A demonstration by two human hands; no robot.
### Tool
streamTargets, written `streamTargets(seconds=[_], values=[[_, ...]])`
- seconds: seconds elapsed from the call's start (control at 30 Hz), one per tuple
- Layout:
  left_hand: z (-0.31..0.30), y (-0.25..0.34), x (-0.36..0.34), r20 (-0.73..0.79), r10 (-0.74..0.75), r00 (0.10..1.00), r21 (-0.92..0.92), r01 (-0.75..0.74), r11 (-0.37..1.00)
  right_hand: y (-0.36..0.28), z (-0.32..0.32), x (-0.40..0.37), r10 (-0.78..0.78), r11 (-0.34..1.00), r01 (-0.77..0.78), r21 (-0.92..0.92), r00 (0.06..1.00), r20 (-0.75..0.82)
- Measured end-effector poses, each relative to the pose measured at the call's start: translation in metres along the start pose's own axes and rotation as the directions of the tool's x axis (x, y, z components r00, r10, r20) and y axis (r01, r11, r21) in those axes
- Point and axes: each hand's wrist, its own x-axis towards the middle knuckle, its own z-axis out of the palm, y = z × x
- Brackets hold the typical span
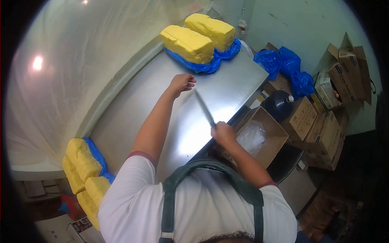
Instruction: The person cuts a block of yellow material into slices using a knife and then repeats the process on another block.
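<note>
While our right hand [222, 133] is wrapped tight round the handle of a knife [204, 108], the blade slants up and away from us, over the middle of the steel table [239, 83]. The tip points toward our left hand [182, 84] and stops just short of it. We cannot tell whether the blade touches the table top or hangs just above it.

Our left hand is stretched out farther along the table. Its fingers are half curled with the knuckles up, and it holds nothing that we can see. Whether it rests on the steel we cannot tell.

Beyond the left hand, at the far end of the table, two big yellow blocks [188, 43] lie side by side and touching, on a crumpled blue plastic sheet [210, 65]. They are near the hand but apart from it.

At the near left end of the table sits a second pile of yellow blocks [83, 160], with blue plastic [97, 156] along its inner side, well apart from both hands.

Off the right edge of the table, just beside our right hand, stands an open cardboard box [279, 135] with a clear plastic bag [251, 137] inside. Behind it are a dark jug [277, 104] with a white cap, some stuffed blue bags [283, 65] and a stack of cartons [324, 133]. A pale plastic curtain [69, 73] hangs along the left side of the table.
</note>
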Motion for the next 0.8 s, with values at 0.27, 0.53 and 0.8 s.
streamTargets(seconds=[0.27,0.53,0.8], values=[[0.080,-0.022,0.082,0.129,-0.168,0.977,-0.529,0.211,0.822,0.135,-0.114,-0.068,0.389,0.893,-0.257,0.371,0.855,-0.343],[0.137,-0.035,0.129,-0.413,-0.176,0.894,-0.717,-0.199,0.668,0.145,-0.112,-0.060,0.448,0.775,-0.145,0.616,0.813,-0.372],[0.085,-0.083,0.080,-0.582,-0.020,0.813,-0.549,-0.375,0.747,0.094,-0.109,-0.051,0.380,0.647,-0.061,0.760,0.890,-0.252]])
